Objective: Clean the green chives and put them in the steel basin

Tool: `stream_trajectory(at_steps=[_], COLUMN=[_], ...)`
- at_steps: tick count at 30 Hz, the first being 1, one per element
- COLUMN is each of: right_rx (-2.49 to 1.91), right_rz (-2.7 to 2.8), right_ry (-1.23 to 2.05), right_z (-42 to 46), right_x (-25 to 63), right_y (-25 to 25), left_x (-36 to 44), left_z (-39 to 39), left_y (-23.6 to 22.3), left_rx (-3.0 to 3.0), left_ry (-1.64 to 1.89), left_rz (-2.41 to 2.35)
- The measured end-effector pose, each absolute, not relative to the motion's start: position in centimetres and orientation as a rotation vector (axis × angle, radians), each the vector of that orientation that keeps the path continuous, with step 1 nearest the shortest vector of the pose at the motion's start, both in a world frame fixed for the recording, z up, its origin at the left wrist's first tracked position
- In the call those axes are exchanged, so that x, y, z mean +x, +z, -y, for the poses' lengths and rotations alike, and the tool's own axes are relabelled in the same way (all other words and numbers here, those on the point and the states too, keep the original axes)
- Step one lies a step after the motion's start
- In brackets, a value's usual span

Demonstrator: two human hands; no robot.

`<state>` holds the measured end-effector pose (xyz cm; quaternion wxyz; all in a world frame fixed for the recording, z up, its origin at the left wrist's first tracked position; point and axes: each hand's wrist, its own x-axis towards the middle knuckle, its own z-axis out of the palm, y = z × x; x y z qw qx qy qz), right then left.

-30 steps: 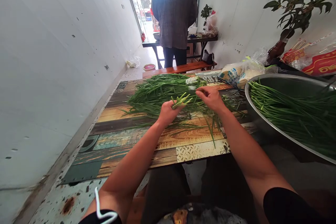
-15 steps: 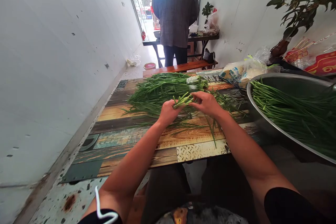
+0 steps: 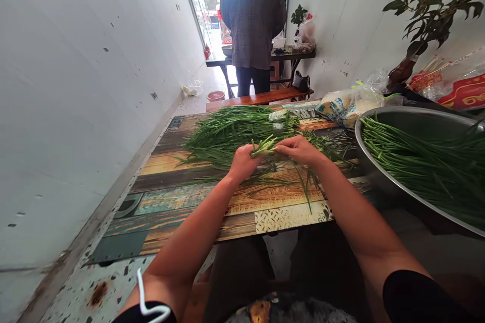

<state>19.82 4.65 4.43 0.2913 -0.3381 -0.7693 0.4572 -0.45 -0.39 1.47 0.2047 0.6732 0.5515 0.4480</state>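
Observation:
My left hand [image 3: 244,161] is closed around a small bunch of garlic chives [image 3: 264,146], their pale cut ends pointing up and to the right. At those ends my right hand [image 3: 299,150] has thumb and forefinger pinched together on the stems; the exact bit between the fingertips is too small to make out. Behind both hands a large pile of garlic chives [image 3: 231,128] lies on the table, partly bound with a pale wrap [image 3: 278,118]. Loose trimmings [image 3: 331,144] are scattered to the right of my right hand, and a few blades hang below it.
A big metal basin [image 3: 359,144] holding more chives stands at the right. Plastic bags [image 3: 343,106] and a potted plant [image 3: 417,48] are behind it. The wood-patterned table [image 3: 170,202] ends near my lap. Beyond a bench [image 3: 261,98], a person [image 3: 253,15] faces away at another table.
My right thumb and forefinger have closed into a pinch at the stem ends and dropped slightly. My left hand keeps its hold on the bunch, almost unmoved.

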Motion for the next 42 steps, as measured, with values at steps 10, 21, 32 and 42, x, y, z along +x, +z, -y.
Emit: stream_trajectory(at_steps=[10,21,32,42], right_rx=[-0.832,-0.891,-1.128,-1.586], right_rz=[1.29,1.73,1.368,2.576], right_ry=[1.349,1.298,1.11,0.355], right_z=[-5.2,-4.9,-6.6,-5.6], right_x=[18.3,18.7,20.8,19.8], right_y=[3.9,3.8,4.6,3.5], left_x=[-0.4,-0.3,-0.3,0.0], left_z=[0.5,0.5,0.5,0.9], left_y=[1.5,1.4,1.5,1.7], left_rx=[1.867,1.877,1.822,1.701], left_ry=[1.259,1.23,1.294,1.409], left_rz=[-1.557,-1.546,-1.517,-1.466])
